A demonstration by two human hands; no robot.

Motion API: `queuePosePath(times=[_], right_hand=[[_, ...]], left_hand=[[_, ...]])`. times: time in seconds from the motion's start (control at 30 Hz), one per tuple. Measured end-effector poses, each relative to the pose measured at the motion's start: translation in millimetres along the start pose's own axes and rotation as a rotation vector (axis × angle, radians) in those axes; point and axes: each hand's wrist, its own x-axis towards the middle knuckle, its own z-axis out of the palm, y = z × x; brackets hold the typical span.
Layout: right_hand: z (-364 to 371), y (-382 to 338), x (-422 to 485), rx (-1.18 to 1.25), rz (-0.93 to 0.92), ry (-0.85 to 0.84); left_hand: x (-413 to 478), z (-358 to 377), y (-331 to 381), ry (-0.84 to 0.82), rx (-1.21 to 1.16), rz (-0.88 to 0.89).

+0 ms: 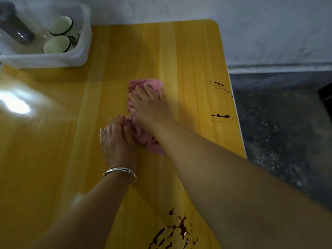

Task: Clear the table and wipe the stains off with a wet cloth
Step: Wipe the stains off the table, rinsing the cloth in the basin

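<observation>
Pink cloth [154, 144] is pressed on mid table [188, 51] by right hand [150, 106], fingers spread flat. Near end is held down by left hand [115, 137], also flat, touching the right. Dark stains [220, 116] are seen at right edge.

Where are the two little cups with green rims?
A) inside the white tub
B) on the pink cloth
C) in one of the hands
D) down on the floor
A: both cups sit inside the white tub, which stands at the far left corner of the table.
</observation>
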Motion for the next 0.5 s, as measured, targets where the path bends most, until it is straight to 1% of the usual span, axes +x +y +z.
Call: queuePosePath(times=[0.17, 0.33, 0.43, 0.5], right_hand=[[-17.1, 48.7, 36.2, 0.014, 0.151, -0.051], [-34.1, 98.0, 34.6, -0.06, 0.276, -0.048], [-41.8, 120.7, 26.9, -0.113, 0.272, -0.053], [-43.7, 127.1, 24.4, -0.135, 0.25, 0.015]], left_hand=[[13.6, 16.5, 11.1, -0.033, 0.047, 0.048], [24.7, 35.4, 31.9, -0.095, 0.085, 0.062], [23.2, 41.8, 35.8, -0.137, 0.152, 0.104], [21.9, 41.8, 33.7, -0.156, 0.201, 0.13]])
